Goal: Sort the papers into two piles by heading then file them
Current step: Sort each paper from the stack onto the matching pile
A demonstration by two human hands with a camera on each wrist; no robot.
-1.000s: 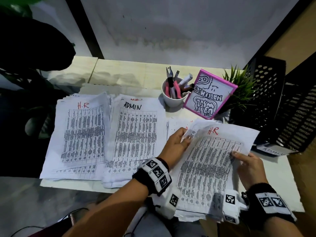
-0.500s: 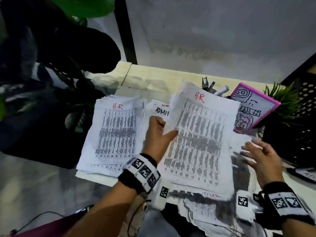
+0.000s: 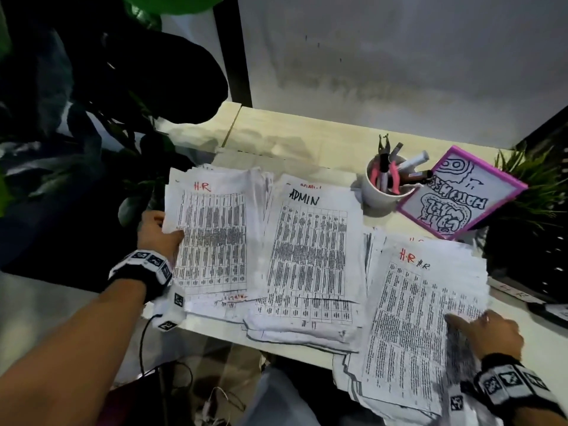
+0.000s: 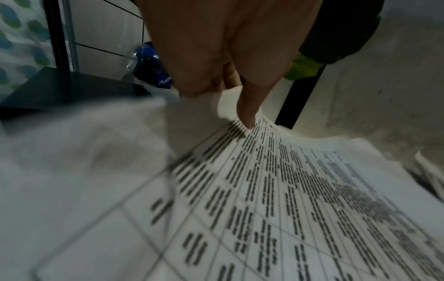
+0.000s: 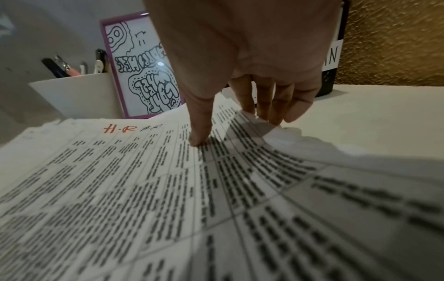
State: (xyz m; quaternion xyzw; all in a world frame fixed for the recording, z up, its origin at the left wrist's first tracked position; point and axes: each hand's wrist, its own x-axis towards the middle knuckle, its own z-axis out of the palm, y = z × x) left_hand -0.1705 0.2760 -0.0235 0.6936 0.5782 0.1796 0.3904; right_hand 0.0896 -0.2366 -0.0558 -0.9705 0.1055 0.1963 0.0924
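White printed sheets lie in 3 stacks across the pale counter [image 3: 307, 139]. HR pile [image 3: 215, 238], headed in red, sits at the left end; ADMIN pile [image 3: 310, 250], headed in black, lies just beside it on the right, edges overlapping. Unsorted stack [image 3: 424, 318], top sheet headed "H.R" in red, lies at the right and overhangs the near counter edge.

Left hand [image 3: 158, 232] pinches the left edge of the top HR sheet [image 4: 276, 190]: thumb on the printed face, fingers beneath; grip grasping that sheet. The sheet lies over the HR pile; whether it is fully settled cannot be told.

Right hand [image 3: 488, 333] rests on the right edge of the unsorted stack, index fingertip [image 5: 197, 141] pressing the top sheet, the other fingers relaxed at the paper's edge; grip released, nothing held.

White mug [image 3: 382, 192] of pens and pliers stands behind the ADMIN pile, a pink-framed drawing [image 3: 461, 195] leaning just beside it. Black perforated file trays [image 3: 541, 272] stand at the far right.
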